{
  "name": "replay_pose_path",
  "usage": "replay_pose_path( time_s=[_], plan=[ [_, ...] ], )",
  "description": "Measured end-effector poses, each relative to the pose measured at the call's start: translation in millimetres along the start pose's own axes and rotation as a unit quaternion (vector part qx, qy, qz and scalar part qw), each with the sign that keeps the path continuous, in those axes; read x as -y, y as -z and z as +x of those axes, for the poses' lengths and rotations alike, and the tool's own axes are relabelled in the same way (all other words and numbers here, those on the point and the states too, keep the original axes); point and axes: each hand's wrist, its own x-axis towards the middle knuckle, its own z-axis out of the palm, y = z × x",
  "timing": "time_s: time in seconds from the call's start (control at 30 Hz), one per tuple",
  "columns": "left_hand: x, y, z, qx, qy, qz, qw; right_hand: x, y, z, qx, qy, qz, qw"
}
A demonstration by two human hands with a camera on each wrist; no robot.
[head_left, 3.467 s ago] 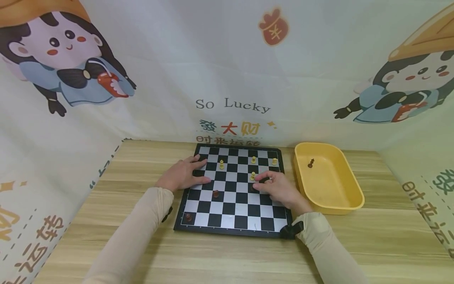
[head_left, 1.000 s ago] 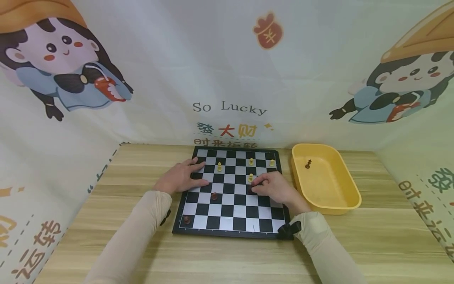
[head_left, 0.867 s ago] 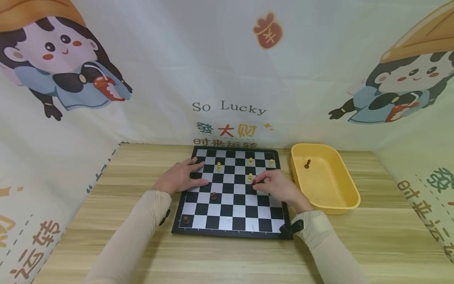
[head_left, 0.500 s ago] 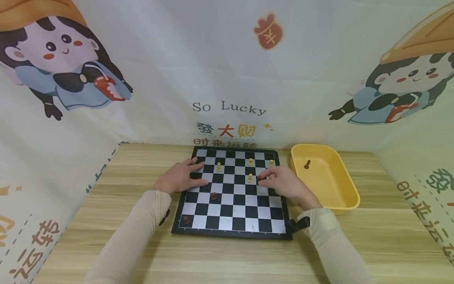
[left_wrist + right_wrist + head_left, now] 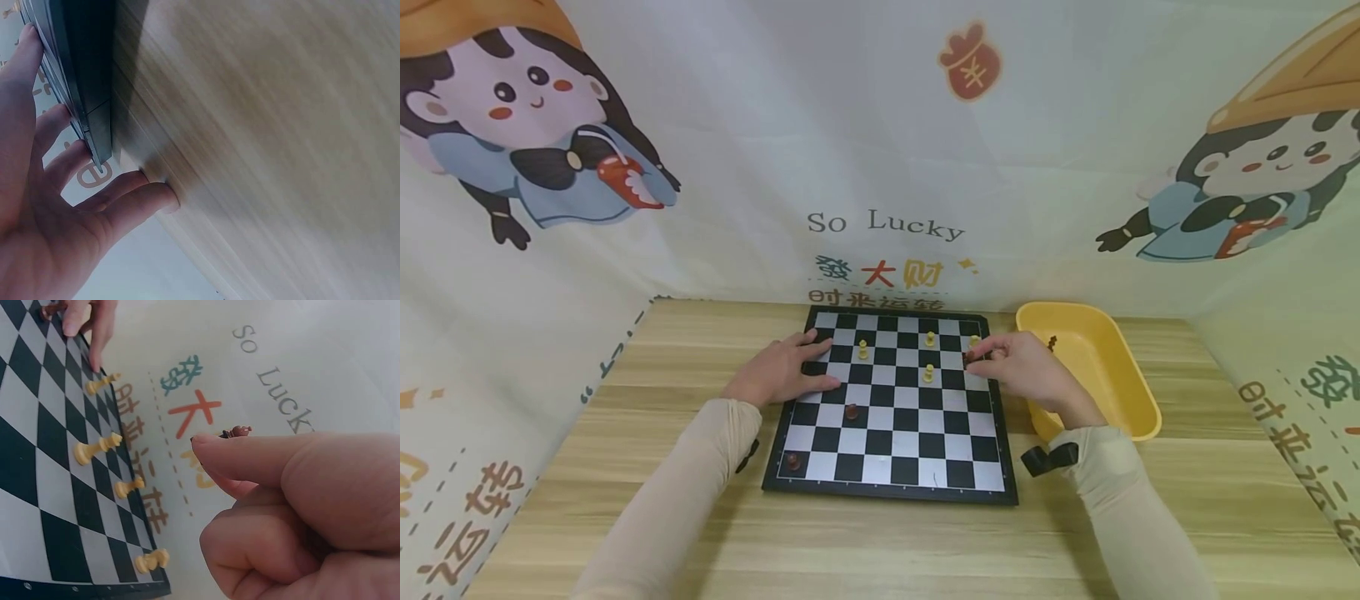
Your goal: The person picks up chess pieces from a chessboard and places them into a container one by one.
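Observation:
My left hand (image 5: 782, 371) lies with straight, spread fingers on the left edge of the black-and-white chessboard (image 5: 904, 443). In the left wrist view, some of its fingers reach down to the wooden table. My right hand (image 5: 1033, 375) pinches a dark red-brown chess piece (image 5: 239, 431) between thumb and index finger, above the board's right edge. Close to those fingertips stands a pale yellow chess piece (image 5: 974, 341). Other yellow pieces (image 5: 929, 373) stand on the far half of the board. Two red-brown pieces are on the near left, one on a middle square (image 5: 852, 412), one in the corner (image 5: 793, 462).
A yellow plastic bin (image 5: 1138, 392) stands right of the board, partly covered by my right hand and wrist. One dark chess piece (image 5: 1052, 342) lies in it. A printed cloth (image 5: 737, 167) hangs behind the wooden table (image 5: 850, 550).
My right hand has lifted the red-brown chess piece off its square beside a yellow piece and carried it right and away from me, toward the board's right edge. My left hand stays in place.

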Motion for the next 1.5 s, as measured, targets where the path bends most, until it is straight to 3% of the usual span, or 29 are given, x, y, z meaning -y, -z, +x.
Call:
replay_pose_path(
  time_s=[0.77, 1.5],
  plan=[
    [-0.9, 1.1, 0.3, 0.003, 0.006, 0.001, 1.0000, -11.2, 56.5, -8.0, -0.002, -0.021, 0.016, 0.9997],
    [-0.7, 0.7, 0.6, 0.002, 0.001, 0.001, 1.0000, -34.5, 96.0, 3.4, -0.003, -0.047, 0.023, 0.9986]
  ],
)
